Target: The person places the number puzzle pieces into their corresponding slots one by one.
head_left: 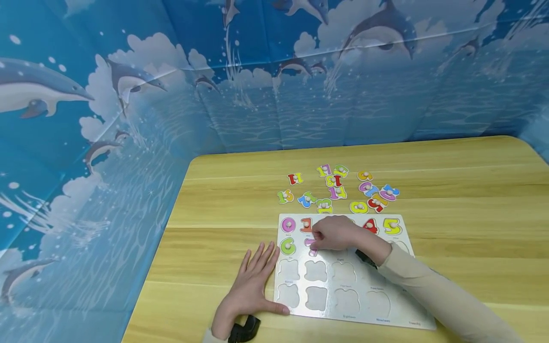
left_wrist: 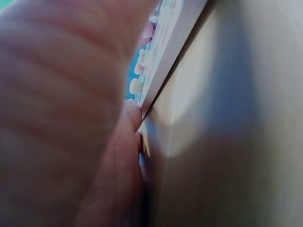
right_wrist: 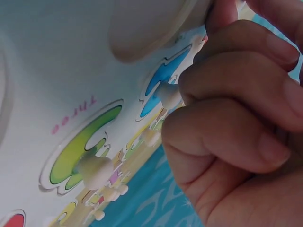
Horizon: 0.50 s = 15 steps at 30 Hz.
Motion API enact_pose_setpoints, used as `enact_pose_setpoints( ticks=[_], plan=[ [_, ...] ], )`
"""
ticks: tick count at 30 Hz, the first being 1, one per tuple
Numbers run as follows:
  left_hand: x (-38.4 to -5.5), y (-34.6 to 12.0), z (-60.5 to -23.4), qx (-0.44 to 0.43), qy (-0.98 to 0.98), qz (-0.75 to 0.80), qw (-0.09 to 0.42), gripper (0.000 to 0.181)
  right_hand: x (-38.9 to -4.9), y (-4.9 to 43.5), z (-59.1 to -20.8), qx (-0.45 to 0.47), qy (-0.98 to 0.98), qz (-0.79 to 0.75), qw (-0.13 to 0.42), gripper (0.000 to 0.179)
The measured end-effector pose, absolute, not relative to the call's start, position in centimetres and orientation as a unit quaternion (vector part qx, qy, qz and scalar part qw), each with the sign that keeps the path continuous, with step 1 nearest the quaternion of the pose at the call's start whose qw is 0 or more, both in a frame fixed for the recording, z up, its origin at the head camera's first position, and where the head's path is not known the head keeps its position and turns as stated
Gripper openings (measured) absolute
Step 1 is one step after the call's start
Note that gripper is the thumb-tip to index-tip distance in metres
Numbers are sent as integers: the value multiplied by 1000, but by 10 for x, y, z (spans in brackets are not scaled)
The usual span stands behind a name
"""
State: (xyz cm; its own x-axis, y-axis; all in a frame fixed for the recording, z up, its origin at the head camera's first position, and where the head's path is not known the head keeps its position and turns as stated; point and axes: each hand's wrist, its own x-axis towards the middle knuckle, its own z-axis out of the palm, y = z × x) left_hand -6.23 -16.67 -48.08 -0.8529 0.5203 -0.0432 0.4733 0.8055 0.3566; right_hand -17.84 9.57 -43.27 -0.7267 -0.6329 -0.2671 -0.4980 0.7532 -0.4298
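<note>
A white number puzzle board (head_left: pixel 407 302) lies on the table. My right hand (head_left: pixel 336 232) is over its second row, thumb and fingertip pinching the purple number 7 piece (head_left: pixel 313 253) at its slot. Curled fingers of that hand fill the right of the right wrist view, near a blue 2 (right_wrist: pixel 165 75) and a green 3 (right_wrist: pixel 85 151) with round knobs. My left hand (head_left: pixel 252 288) rests flat with spread fingers on the table, touching the board's left edge. Seated in the board are a pink 0 (head_left: pixel 289 225), orange 1 (head_left: pixel 306 225), green 6 (head_left: pixel 288 246), red 4 (head_left: pixel 371 226) and yellow 5 (head_left: pixel 392 226).
Behind the board, several loose number pieces with knobs lie scattered, among them an 11 (head_left: pixel 295 178), a 12 (head_left: pixel 306 199) and a 15 (head_left: pixel 377 203). The wooden table (head_left: pixel 206 205) ends at a blue dolphin-print curtain (head_left: pixel 257 119). Lower board slots hold no pieces.
</note>
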Motion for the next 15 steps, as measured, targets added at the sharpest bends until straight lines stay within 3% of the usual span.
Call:
enact_pose_setpoints(
  ticks=[8, 15],
  plan=[
    [-61, -167, -481, 261, 946, 177, 71, 128, -181, 107, -436, -324, 903, -191, 208, 34],
    [-62, -167, -481, 260, 946, 180, 73, 128, -197, 140, -425, -305, 888, -276, 204, 22]
  ],
)
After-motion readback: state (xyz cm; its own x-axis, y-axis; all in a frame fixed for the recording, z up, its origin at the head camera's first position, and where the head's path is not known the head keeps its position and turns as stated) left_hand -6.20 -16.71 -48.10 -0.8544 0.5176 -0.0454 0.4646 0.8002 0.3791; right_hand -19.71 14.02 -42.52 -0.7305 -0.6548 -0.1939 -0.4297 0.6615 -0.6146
